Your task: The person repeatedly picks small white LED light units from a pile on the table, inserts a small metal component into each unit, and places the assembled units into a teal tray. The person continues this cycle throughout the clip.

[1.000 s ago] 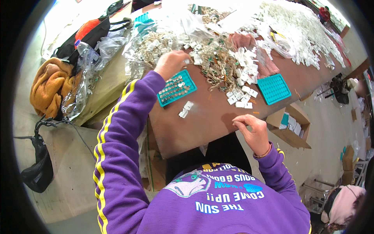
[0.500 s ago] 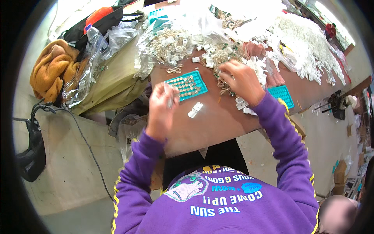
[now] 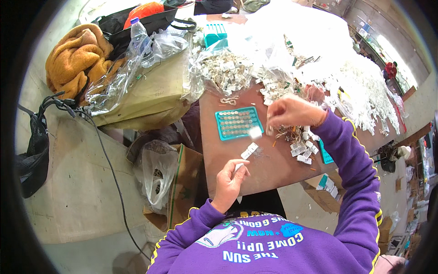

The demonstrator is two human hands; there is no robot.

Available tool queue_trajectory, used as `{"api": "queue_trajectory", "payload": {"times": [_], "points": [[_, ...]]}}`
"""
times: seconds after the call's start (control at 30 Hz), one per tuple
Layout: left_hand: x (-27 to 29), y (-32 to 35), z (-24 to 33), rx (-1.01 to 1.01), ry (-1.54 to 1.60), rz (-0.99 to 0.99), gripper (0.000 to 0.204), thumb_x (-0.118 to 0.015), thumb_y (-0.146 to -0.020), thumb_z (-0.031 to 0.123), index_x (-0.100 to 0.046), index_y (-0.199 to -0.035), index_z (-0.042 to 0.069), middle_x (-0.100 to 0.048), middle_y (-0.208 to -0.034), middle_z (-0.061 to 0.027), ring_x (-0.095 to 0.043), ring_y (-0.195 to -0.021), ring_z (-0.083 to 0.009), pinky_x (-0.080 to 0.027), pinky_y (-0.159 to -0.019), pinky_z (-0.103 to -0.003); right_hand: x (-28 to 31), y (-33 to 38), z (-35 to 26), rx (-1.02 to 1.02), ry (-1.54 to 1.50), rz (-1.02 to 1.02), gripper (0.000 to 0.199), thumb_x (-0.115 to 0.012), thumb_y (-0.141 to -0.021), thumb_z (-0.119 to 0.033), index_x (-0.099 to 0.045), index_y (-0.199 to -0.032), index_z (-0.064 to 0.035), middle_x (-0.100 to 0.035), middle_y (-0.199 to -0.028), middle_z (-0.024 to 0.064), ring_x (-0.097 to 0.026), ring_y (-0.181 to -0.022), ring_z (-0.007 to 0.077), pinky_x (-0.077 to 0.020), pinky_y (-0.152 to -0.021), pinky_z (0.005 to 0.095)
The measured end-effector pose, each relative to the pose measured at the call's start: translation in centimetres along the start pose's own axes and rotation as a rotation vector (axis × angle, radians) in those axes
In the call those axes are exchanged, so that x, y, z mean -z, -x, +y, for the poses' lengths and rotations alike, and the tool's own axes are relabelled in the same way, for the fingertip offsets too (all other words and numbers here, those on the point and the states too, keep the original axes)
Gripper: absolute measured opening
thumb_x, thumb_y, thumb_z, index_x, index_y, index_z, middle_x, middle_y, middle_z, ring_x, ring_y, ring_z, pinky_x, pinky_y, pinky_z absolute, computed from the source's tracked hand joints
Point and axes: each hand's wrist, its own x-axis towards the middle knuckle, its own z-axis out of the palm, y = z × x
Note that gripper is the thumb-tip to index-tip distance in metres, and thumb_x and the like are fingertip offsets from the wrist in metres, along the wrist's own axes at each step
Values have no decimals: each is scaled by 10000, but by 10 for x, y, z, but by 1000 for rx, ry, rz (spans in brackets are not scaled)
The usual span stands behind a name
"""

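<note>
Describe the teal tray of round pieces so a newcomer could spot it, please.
On the brown table, go left from the right hand. There lies the teal tray. Rows of round, silvery pieces set it apart from another teal tray partly behind the right sleeve.

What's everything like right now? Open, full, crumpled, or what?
Teal rectangular plastic tray: loaded with rows of round silvery discs.
Clear plastic bottle: capped.
Right-hand brown cardboard box: open, items inside.
Orange-brown fuzzy cloth: crumpled.
Left hand: pinching a small white piece.
Right hand: blurred, grip unclear.
</note>
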Motion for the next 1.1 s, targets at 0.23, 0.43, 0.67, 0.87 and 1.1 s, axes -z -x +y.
{"api": "queue_trajectory", "payload": {"times": [0.23,0.43,0.67,0.87,1.1], "points": [[-2,2,-2,-92,-9,55,144,-535,-995,144,-580,-1064,26,-607,-753,-14,-508,-653,-53,-422,-602,-206,-3,-51,5,-192,-472,341,388,-684,-868,-327,-657,-1085,-7,-684,-887,53,-640,-666,95,-493,-557,227],[2,4,0,-129,37,70,143,-494,-1019,166,-525,-1081,41,-596,-778,-50,-537,-671,-88,-438,-618,-224,4,-31,41,-289,-471,597,541,-589,-933,-457,-570,-1289,-50,-699,-1016,86,-678,-768,125,-485,-603,218],[-4,1,-4,-128,65,79,120,-470,-1029,173,-496,-1067,62,-586,-793,-52,-478,-603,-66,-386,-537,-206,1,-13,75,-124,545,635,242,-627,-903,-224,-689,-1099,-96,-716,-911,86,-694,-746,190,-530,-641,309],[-3,2,-10,-164,14,95,106,-480,-1026,174,-498,-1055,74,-551,-784,-16,-383,-574,-27,-301,-502,-182,-26,-66,92,-85,1119,409,107,-645,-777,-153,-701,-858,-112,-670,-936,67,-633,-953,268,-499,-801,401],[-2,0,-14,-193,-57,96,101,-497,-1018,164,-509,-1056,71,-546,-772,-6,-374,-570,-18,-289,-498,-176,-19,-80,104,-176,959,507,103,-629,-767,-175,-711,-795,-119,-690,-849,85,-670,-870,267,-515,-753,413]]}}
